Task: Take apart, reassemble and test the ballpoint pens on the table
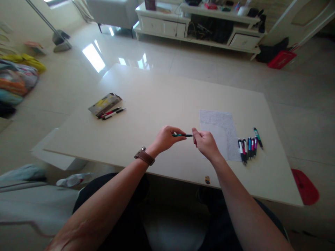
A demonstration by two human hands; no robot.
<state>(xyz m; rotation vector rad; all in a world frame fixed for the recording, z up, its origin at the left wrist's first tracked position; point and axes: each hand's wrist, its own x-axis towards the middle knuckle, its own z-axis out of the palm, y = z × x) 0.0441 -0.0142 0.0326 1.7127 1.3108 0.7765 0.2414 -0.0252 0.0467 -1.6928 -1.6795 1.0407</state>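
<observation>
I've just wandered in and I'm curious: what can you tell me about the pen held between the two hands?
The pen is slim, partly teal and partly dark, and looks like plastic. It lies nearly level across the picture, above the white table. The left hand pinches its teal part; the right hand holds the dark part, hiding that end. Finer details are too small to tell.

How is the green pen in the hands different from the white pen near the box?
The green pen is green and dark, but the white pen is mostly white with dark parts. The green pen is held between the left hand and the right hand, while the white pen lies on the table near the box. Both are long and thin.
</observation>
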